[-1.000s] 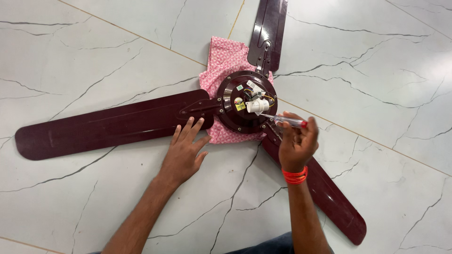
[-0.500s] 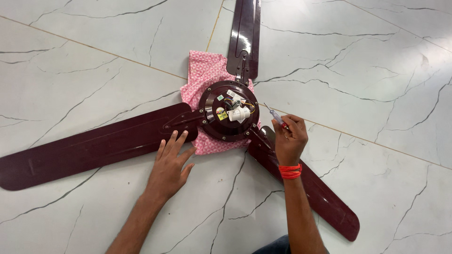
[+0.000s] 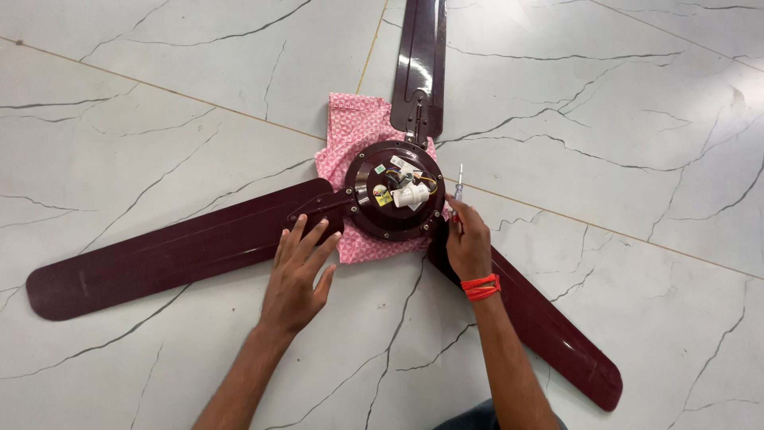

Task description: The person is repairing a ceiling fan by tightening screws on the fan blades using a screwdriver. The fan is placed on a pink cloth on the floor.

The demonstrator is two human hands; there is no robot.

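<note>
Maroon ceiling fan (image 3: 395,199) laid flat on white marble floor (image 3: 159,103), motor housing uppermost, wiring and white capacitor (image 3: 412,195) exposed at hub centre

Nearest: left hand (image 3: 296,275), fingers spread, palm down, fingertips at root of left blade (image 3: 175,251); apparently pressed there to stop rotation of fan

Right hand (image 3: 468,243), orange thread band (image 3: 480,287) at wrist, closed around screwdriver (image 3: 458,185) beside hub rim; shaft upright in view, tip directed away from body, long axis roughly parallel to far blade; whether tip seated on any screw cannot be told

Under hub: pink patterned cloth (image 3: 354,131), seemingly as padding between housing and floor

Three blades radiating from hub: one left and slightly near, one right toward lower corner (image 3: 549,326), one straight away (image 3: 420,64) out of top edge
</note>
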